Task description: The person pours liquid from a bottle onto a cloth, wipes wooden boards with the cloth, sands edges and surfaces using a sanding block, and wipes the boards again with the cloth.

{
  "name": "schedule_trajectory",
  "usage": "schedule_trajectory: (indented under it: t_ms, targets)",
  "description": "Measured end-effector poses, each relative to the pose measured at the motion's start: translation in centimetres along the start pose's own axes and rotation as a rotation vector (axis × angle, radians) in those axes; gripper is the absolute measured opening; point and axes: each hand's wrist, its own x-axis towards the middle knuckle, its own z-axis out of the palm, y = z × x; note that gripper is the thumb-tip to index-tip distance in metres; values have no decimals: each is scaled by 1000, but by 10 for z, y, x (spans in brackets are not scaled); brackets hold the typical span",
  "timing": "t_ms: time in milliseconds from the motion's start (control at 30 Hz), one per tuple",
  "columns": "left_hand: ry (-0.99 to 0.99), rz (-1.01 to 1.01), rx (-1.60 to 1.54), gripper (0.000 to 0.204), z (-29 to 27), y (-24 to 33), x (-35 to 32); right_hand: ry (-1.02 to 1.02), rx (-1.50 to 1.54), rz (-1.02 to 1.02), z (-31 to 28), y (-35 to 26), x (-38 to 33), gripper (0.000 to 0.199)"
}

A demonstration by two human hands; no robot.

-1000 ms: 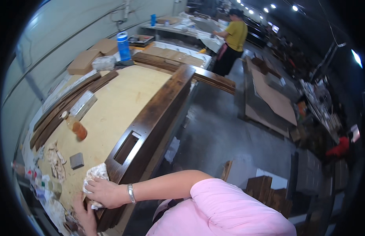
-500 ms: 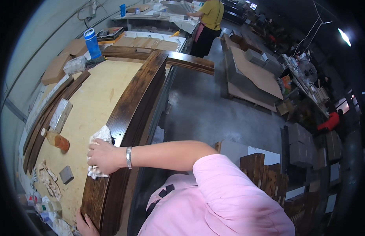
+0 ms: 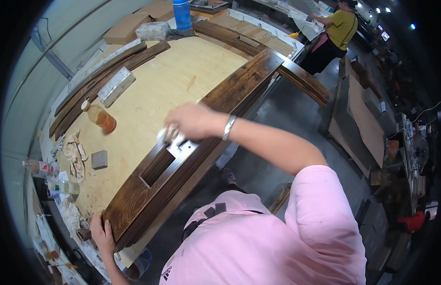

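Standing on worktable (image 3: 149, 95) toward L edge: amber-filled bottle (image 3: 99, 116), apart from dk wood plank (image 3: 175, 166). Plank lies along table's R edge, slot (image 3: 156, 171) in its near half. L hand (image 3: 104, 235) against plank's near end, by table's near-L corner, fingers loosely extended; can't tell how firm. R hand (image 3: 189, 122) (blurred) curled round wht cloth (image 3: 165, 136), over plank just beyond slot. Risks, est.: cloth could snag if dragged across slot rim; plank could skid if L hand slackens under a push. Long axis diag., near-L to far-R, far end at crosspiece (image 3: 303, 83).
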Motion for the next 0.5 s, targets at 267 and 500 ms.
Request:
schedule_trajectory:
  t_ms: [267, 500]
  targets:
    - [-108, -267, 33, 46, -4, 22, 18, 429, -249, -329, -12, 151, -37, 16]
    - [-37, -205, 57, 50, 5, 2, 3, 158, -243, 174, -48, 149, -40, 14]
